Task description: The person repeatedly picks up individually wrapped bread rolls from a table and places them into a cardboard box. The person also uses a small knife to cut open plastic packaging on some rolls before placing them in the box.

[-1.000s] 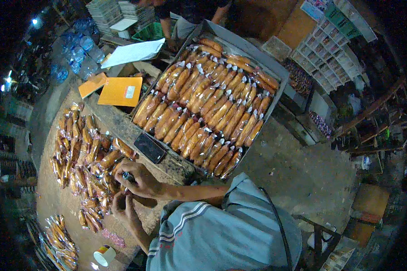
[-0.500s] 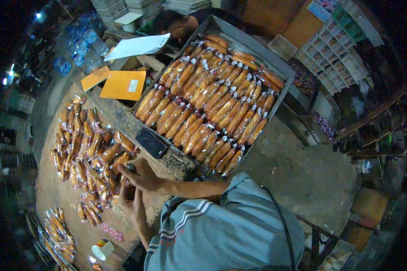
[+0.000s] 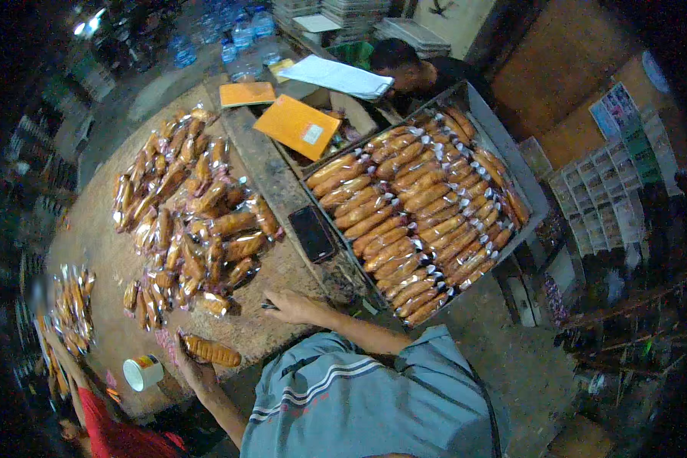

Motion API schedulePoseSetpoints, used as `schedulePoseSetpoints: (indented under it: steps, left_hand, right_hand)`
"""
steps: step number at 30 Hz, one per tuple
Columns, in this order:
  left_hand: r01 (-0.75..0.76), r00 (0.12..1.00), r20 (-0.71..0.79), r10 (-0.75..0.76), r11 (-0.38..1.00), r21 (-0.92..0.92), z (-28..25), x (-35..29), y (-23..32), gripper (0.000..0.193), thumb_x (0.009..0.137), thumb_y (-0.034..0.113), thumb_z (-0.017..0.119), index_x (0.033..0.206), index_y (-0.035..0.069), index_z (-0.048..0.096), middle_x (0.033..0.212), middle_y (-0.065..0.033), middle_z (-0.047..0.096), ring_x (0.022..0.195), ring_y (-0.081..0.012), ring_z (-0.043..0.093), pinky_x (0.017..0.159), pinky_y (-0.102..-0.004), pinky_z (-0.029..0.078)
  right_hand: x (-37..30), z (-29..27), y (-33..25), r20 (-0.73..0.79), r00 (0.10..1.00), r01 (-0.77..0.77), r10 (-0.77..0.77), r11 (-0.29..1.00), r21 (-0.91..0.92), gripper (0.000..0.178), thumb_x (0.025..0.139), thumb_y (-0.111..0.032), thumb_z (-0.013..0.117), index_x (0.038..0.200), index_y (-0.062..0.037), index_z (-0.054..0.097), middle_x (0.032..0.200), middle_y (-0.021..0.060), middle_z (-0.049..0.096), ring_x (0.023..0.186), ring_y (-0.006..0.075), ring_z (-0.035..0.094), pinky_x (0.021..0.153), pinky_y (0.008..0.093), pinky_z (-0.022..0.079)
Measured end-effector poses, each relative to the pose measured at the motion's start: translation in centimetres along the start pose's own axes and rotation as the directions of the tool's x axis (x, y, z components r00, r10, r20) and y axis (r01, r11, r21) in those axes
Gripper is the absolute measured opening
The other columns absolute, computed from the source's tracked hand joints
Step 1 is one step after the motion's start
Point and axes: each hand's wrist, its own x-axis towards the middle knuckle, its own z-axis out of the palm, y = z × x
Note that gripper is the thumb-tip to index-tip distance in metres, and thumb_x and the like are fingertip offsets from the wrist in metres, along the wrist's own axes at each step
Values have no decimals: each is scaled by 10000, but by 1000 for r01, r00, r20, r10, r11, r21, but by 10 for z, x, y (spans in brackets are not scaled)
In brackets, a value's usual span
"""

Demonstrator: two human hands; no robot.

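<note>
From afar I see a broad, rough brown surface (image 3: 91,248); right, a grey tray (image 3: 517,150) of ridged, film-wrapped loaves (image 3: 427,217) in rows; left, a glossy heap (image 3: 195,259) of wrapped breads. The left hand (image 3: 197,372), loosely curled, touches one oblong bread (image 3: 214,351) at the near edge; whether it grips, I cannot tell. I'd press lightly: crust likely dents. The right hand (image 3: 294,308) pinches a small dark item (image 3: 269,306).

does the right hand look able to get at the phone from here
Probably yes: the phone lies face-up beyond the right hand, with nothing visible on it or between them. The hand seems to have a small dark thing at its fingertips, which might hinder a grip.
</note>
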Motion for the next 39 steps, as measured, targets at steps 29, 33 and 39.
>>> schedulePoseSetpoints:
  steps: [29, 33, 39]
  left_hand:
    - [-128, 991, 102, 89, 353, 927, -125, 122, -32, 786, 901, 329, 746, 1499, -57, 412, 1336, -394, 521, 1198, -570, 550, 1002, -590, 502]
    - [-162, 982, 112, 152, 371, 914, -101, 91, -42, 816, 930, 430, 744, 1498, -57, 419, 1378, -410, 464, 1194, -577, 538, 991, -587, 501]
    - [-11, 1000, 6, 21, 248, 969, -101, 80, -50, 1013, 941, 542, 739, 1609, -46, 255, 1405, -402, 413, 1268, -593, 498, 1085, -591, 457]
  right_hand:
    - [104, 107, -119, -359, 920, 135, -156, 987, -83, 430, 899, -72, 672, 1307, 8, 565, 1256, 238, 535, 1185, 428, 539, 1044, 515, 460]
    - [99, 144, -123, -174, 966, 194, -189, 981, 15, 407, 953, -159, 653, 1290, 55, 576, 1328, 265, 559, 1261, 406, 548, 1088, 484, 445]
    - [136, 78, -110, -121, 947, 285, -297, 952, -109, 303, 893, -85, 710, 1185, -7, 720, 1302, 248, 612, 1203, 406, 601, 1054, 489, 495]
